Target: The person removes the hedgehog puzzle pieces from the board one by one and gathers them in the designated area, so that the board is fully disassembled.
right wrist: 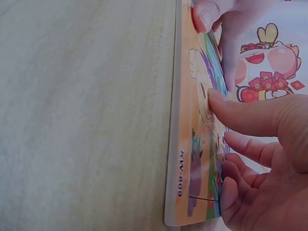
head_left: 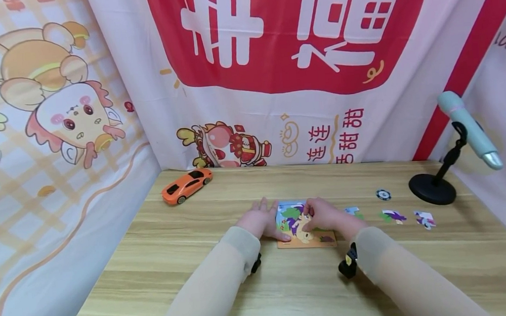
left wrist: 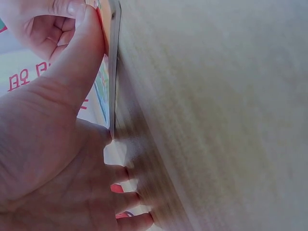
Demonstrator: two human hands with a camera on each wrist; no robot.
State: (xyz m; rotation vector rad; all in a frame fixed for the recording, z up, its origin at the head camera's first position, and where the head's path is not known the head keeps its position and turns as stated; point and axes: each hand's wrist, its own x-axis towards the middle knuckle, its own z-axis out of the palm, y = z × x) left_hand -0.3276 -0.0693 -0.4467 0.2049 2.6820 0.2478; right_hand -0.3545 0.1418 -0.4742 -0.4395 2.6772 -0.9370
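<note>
A jigsaw puzzle board (head_left: 306,243) with an orange lower border lies flat on the table; its cartoon picture shows a figure with purple hair. My left hand (head_left: 264,220) rests at the board's left side, its thumb on the lower left corner and its other fingers spread on the tabletop. On the picture, my right hand (head_left: 324,214) has its thumb and index finger curled about a puzzle piece (right wrist: 217,110) lying in the board, and its other fingers bent. The piece's edges are mostly hidden. In the right wrist view the left thumb (right wrist: 204,17) presses the board's far end.
Three loose puzzle pieces, among them a purple-and-green one (head_left: 393,216) and a white-and-blue one (head_left: 425,219), lie right of the board. Behind them are a round chip (head_left: 383,195) and a microphone (head_left: 469,123) on a black stand. An orange toy car (head_left: 187,185) stands at the back left.
</note>
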